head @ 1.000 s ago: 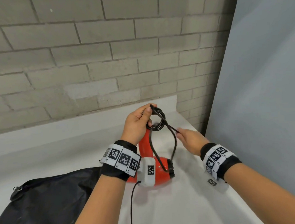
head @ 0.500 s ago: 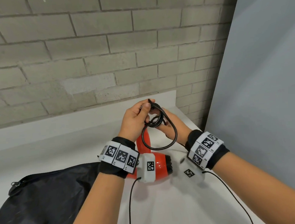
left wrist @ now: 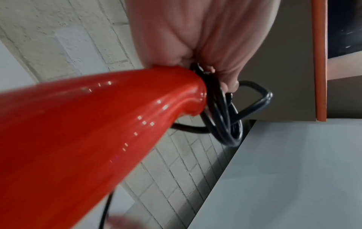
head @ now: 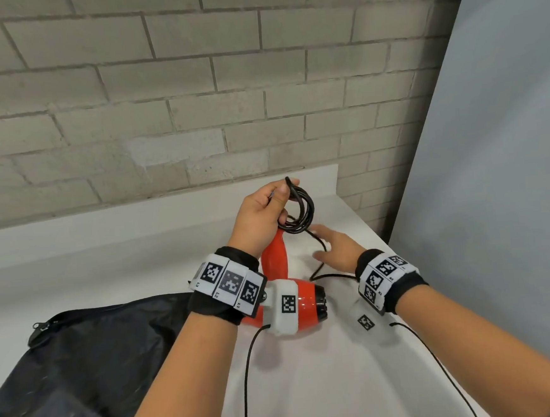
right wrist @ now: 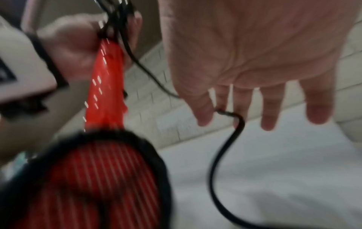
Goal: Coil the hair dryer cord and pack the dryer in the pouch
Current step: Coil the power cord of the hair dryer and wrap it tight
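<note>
The left hand (head: 261, 216) grips the coil (head: 300, 211) against the end of the dryer (head: 302, 306) handle, fingers curled round both. The right hand (head: 336, 249) is spread flat, fingers straight; the loose cord (head: 324, 270) seems to run between two fingers, though blur makes that uncertain. To coil well, the right hand should gather the slack on the table (head: 330, 385) and lay each loop the same size under the left thumb. The pouch (head: 82, 365) lies near left, beside the dryer.
</note>
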A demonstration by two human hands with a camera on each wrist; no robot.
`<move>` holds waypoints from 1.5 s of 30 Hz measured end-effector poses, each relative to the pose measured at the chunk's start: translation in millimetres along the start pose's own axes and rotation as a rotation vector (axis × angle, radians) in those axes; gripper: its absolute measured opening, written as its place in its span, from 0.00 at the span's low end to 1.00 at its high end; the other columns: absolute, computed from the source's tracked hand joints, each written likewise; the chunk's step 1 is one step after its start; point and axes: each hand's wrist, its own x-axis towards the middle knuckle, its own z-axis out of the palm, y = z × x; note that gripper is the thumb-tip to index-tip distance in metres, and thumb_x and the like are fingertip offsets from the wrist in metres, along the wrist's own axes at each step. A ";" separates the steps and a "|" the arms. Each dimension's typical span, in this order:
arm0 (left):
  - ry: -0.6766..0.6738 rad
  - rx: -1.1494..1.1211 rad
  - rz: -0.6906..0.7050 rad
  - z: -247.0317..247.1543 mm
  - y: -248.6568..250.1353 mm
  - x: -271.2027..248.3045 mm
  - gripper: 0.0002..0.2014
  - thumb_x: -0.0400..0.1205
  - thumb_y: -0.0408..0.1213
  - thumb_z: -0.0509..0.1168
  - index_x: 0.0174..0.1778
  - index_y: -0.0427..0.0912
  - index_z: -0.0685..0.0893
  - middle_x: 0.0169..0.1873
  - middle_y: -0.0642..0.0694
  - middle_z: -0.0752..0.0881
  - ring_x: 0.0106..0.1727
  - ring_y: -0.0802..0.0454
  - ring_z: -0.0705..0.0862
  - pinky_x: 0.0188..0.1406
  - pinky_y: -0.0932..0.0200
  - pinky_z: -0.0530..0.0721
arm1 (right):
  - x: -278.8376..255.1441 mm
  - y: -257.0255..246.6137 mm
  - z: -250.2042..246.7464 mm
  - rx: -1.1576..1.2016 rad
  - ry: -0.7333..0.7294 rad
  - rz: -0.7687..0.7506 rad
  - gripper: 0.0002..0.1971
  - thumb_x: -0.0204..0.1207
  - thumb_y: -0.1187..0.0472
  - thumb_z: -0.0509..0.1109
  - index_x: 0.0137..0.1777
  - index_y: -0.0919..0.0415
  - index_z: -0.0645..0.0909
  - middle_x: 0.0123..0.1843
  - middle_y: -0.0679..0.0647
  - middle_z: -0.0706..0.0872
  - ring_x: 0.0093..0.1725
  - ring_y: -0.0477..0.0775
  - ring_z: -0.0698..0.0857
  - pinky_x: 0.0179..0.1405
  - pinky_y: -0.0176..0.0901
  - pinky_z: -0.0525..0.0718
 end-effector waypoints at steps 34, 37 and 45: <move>-0.098 0.242 0.021 11.2 6.8 4.7 0.05 0.79 0.35 0.64 0.44 0.51 0.81 0.36 0.56 0.80 0.22 0.66 0.74 0.29 0.68 0.74 | -32.5 -71.5 -72.1 0.132 0.543 -0.347 0.11 0.79 0.67 0.61 0.47 0.71 0.85 0.45 0.61 0.88 0.44 0.49 0.79 0.37 0.15 0.70; -0.173 0.335 -0.023 9.1 9.1 6.7 0.13 0.80 0.39 0.64 0.60 0.52 0.79 0.40 0.55 0.78 0.26 0.63 0.76 0.35 0.65 0.74 | -39.5 -80.5 -75.5 0.107 0.566 -0.378 0.11 0.79 0.67 0.61 0.49 0.71 0.85 0.49 0.65 0.88 0.48 0.56 0.83 0.43 0.28 0.74; -0.211 0.341 -0.035 15.3 13.0 7.1 0.08 0.81 0.36 0.62 0.52 0.50 0.84 0.28 0.54 0.79 0.21 0.61 0.70 0.26 0.69 0.72 | -52.7 -77.5 -79.1 0.177 0.504 -0.420 0.12 0.80 0.61 0.62 0.42 0.62 0.86 0.39 0.54 0.86 0.38 0.41 0.81 0.42 0.36 0.76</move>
